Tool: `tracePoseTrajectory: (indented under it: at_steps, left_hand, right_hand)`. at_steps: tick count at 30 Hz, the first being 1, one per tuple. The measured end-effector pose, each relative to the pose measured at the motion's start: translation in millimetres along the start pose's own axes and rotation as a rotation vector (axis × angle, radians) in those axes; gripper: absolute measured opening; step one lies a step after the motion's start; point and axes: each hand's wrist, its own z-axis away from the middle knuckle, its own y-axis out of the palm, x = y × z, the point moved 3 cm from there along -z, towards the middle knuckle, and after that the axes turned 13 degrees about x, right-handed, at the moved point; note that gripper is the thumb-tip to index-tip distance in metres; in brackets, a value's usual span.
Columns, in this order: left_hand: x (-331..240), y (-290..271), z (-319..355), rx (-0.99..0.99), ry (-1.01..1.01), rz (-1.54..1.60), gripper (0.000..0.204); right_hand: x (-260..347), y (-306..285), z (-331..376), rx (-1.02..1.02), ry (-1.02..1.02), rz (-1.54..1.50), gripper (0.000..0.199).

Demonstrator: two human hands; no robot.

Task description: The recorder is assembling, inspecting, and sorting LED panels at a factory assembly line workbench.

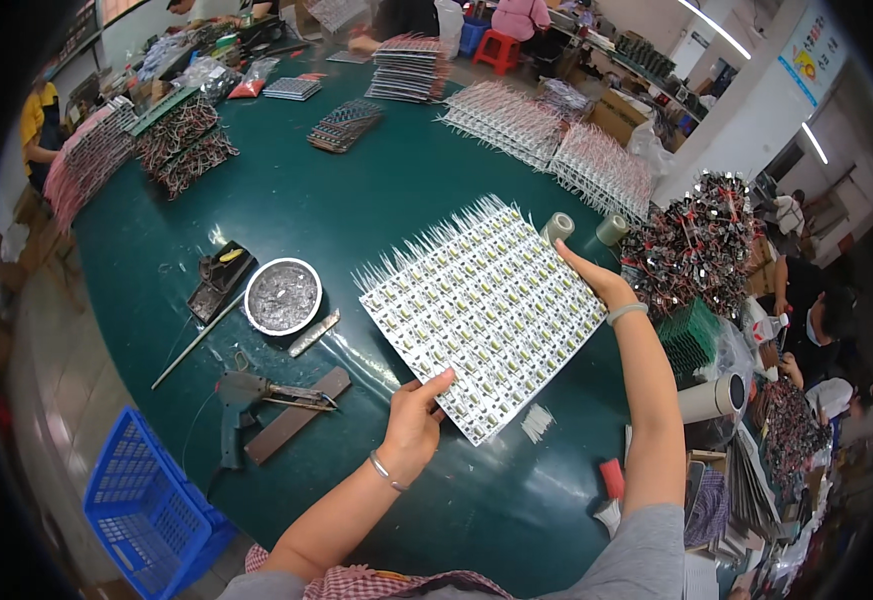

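Observation:
Between my two hands is a white circuit board panel, covered in rows of small components, with thin white wires sticking out along its far left edge. It is tilted above the green table. My left hand grips its near left edge, thumb on top and fingers beneath. My right hand holds the far right edge, its fingers partly hidden behind the panel. A small bundle of white wires lies on the table just beyond the panel's near corner.
Left on the green table are a white bowl of grey material, a soldering gun, a brown bar and a black tray. A brush lies near right. Wired board stacks and a wire pile stand farther off.

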Motion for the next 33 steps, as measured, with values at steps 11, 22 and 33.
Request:
tracePoseTrajectory:
  at_steps: [11, 22, 33]
  left_hand:
    - [-11.2, -2.9, 0.0, 0.211, -0.005, 0.106, 0.048]
    - [-12.4, -10.6, 11.4, 0.266, -0.001, 0.068, 0.051]
    - [-26.2, -15.3, 56.6, 0.429, 0.171, -0.268, 0.089]
  right_hand:
    - [-1.5, 26.7, 35.1, -0.064, -0.122, -0.123, 0.071]
    - [0.5, 72.2, 141.7, -0.465, -0.281, 0.237, 0.067]
    - [-96.4, 202.1, 290.6, -0.847, -0.794, 0.018, 0.052]
